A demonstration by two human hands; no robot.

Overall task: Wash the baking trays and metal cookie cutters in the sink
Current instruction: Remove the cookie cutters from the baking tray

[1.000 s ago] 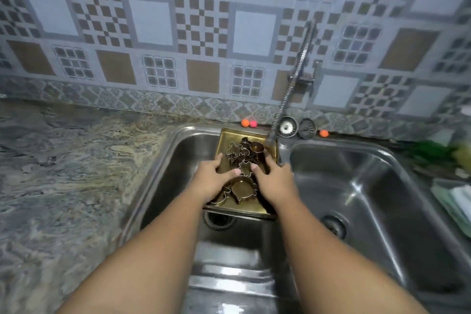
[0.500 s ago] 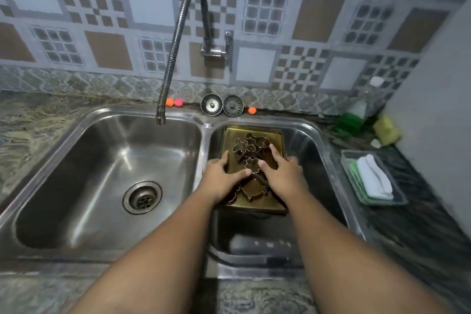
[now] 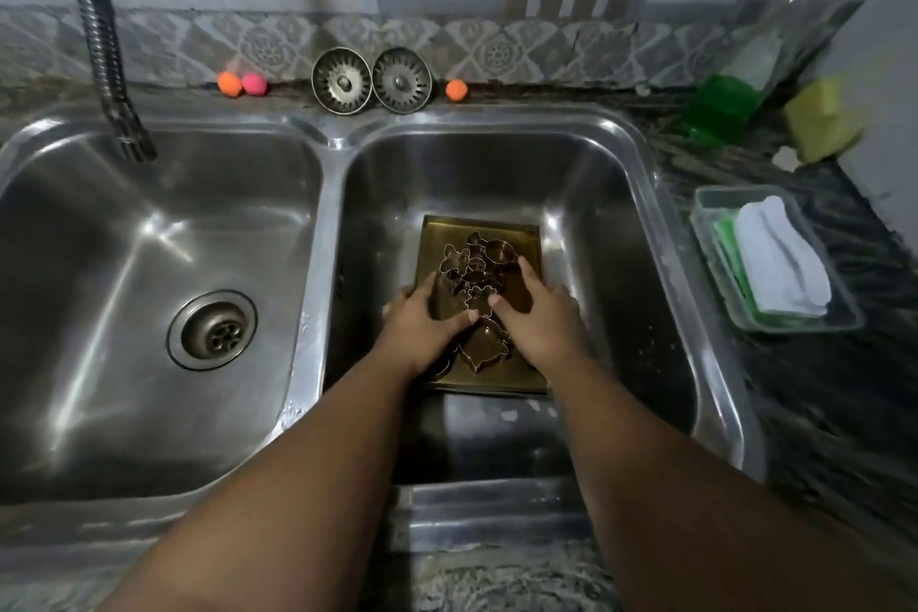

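Hands clasp the tray (image 3: pixel 529 239) low in the right basin (image 3: pixel 497 174): left hand (image 3: pixel 422 331) at its 9 o'clock edge, right hand (image 3: pixel 541 321) at 3 o'clock, thumbs close together over the cutters (image 3: pixel 474 263). These thin metal outlines lie tangled on the dull-gold tray, heaped toward 12 o'clock.

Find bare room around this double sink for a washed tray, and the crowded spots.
Free: left basin around its drain; right basin floor nearer than the baking tray. Crowded: that tray, under cookie cutters, left hand and right hand; back ledge with strainers; right counter with plastic container.
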